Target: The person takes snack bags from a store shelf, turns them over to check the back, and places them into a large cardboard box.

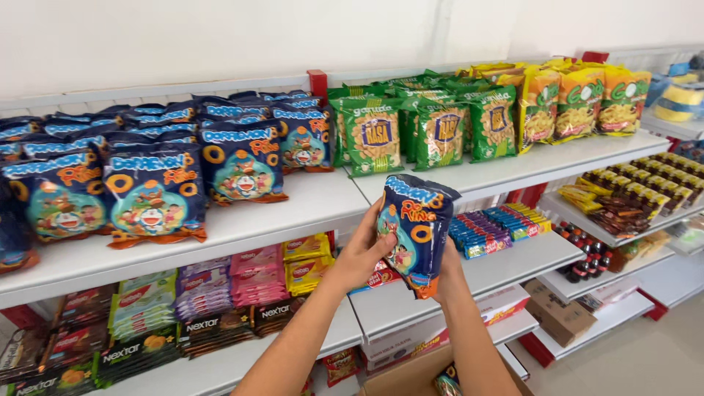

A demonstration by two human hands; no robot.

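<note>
Snack bag (pixel 414 231), dark blue with orange ring shapes and a cartoon figure, sits upright at centre frame, held in front of the white shelving between the top and middle shelves. It looks light and air-puffed, its glossy film likely slick and easily crumpled, the contents probably brittle; the side edges or sealed ends seem the safest places to hold, with gentle pressure. Left hand (pixel 364 253) wraps the bag's left edge, fingers curled onto its front, forearm rising from the lower left of the frame. Right hand (pixel 446 275) is mostly hidden behind the bag, apparently supporting its back and lower right corner, forearm coming up from bottom centre. On the top shelf (pixel 293 213), matching blue bags (pixel 158 194) stand in rows at upper left, green snack bags (pixel 429 128) to the upper right, yellow bags (pixel 579 99) beyond. An open cardboard box (pixel 411 374) sits at bottom centre.
</note>
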